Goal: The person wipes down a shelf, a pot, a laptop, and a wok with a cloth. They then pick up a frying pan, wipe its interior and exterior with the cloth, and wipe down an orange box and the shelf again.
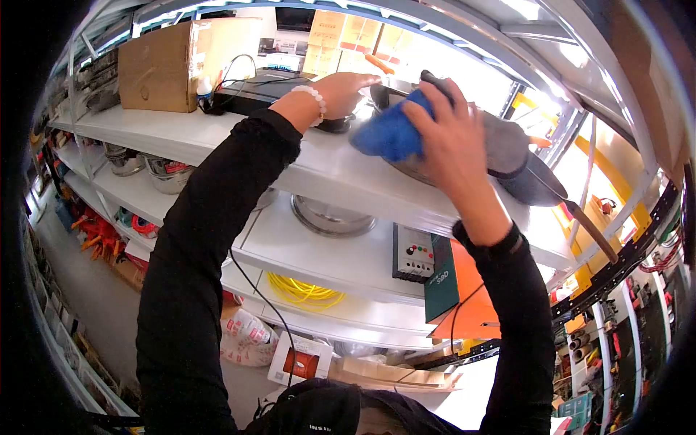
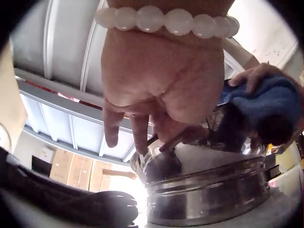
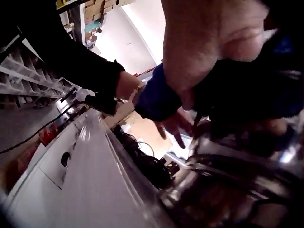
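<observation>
My right hand [image 1: 453, 138] grips a bunched blue cloth [image 1: 391, 130] against a shiny, tilted metal lid [image 2: 225, 126] above the shelf top. The cloth is mirrored in the lid's surface. With its thumb and finger at the lid's edge, my left hand [image 2: 161, 85] pinches it, while other fingers hang down straighter. White beads circle that wrist. Below the lid, a steel pot [image 2: 204, 202] stands on the shelf [image 1: 326, 163]. In the right wrist view, the cloth [image 3: 159, 95] bulges out beside the palm, and much of the metal is dark.
Left of the hands stand a black device [image 1: 261, 90] with cables and a cardboard box [image 1: 156, 72]. To the right, a dark pan [image 1: 536, 177] has its handle past the shelf edge. Lower shelves bear a steel basin [image 1: 333, 217], a control box [image 1: 413, 254] and yellow cable [image 1: 301, 290].
</observation>
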